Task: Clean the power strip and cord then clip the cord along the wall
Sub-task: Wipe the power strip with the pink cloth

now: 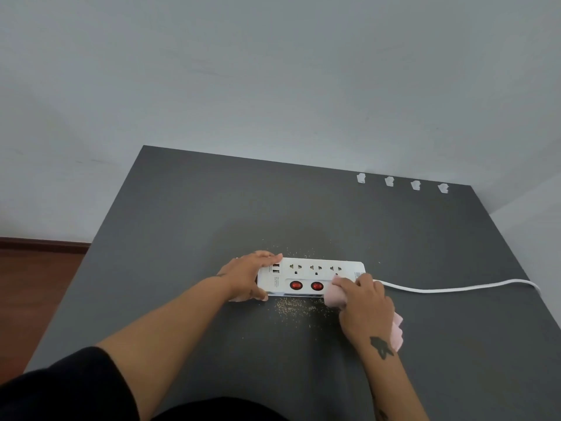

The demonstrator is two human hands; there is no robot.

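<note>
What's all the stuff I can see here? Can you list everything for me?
Table: one, dark grey, against the wall.
Power strip: one, white with two red switches, lying flat near the table's middle.
Cord: one, white, running from the strip's right end to the table's right edge.
Clips: four, white, in a row at the table's far right edge.
Cloth: one, pink, pressed on the strip's right end.
Crumbs: many, pale specks, scattered on the table in front of and behind the strip.
Wall: pale grey, behind the table.
Floor: reddish wood, at left.
Left hand: holding the strip's left end.
Right hand: gripping the cloth.
</note>
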